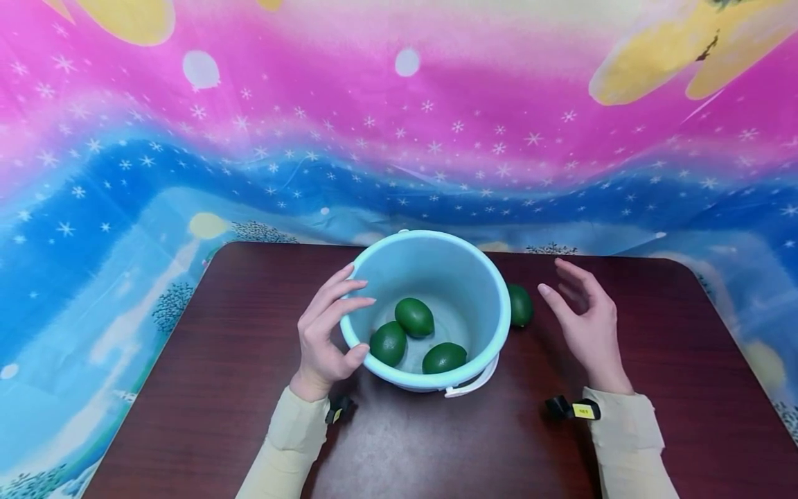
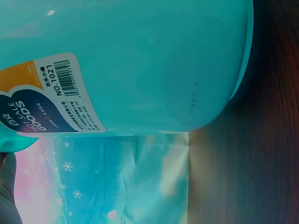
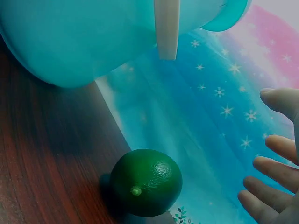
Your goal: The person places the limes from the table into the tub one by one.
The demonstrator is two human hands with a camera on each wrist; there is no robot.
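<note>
A light blue bucket point(image 1: 492, 291) stands on the dark wooden table point(image 1: 218, 388) with three green limes point(image 1: 414, 317) inside. My left hand point(image 1: 328, 326) rests against the bucket's left wall, fingers curved along the rim and thumb on the near side. The left wrist view is filled by the bucket's wall point(image 2: 154, 60) and its label point(image 2: 44, 95). A fourth lime point(image 1: 520, 305) lies on the table just right of the bucket, also seen close up as the green lime point(image 3: 146, 182). My right hand point(image 1: 582, 312) hovers open a little to the right of it, its fingertips point(image 3: 268, 168) spread and touching nothing.
The bucket's white handle point(image 1: 474, 383) hangs down on the near side. A colourful star-patterned cloth point(image 1: 399, 138) covers the wall behind and drapes past the table's far edge. Bare table stretches to the left, right and near sides.
</note>
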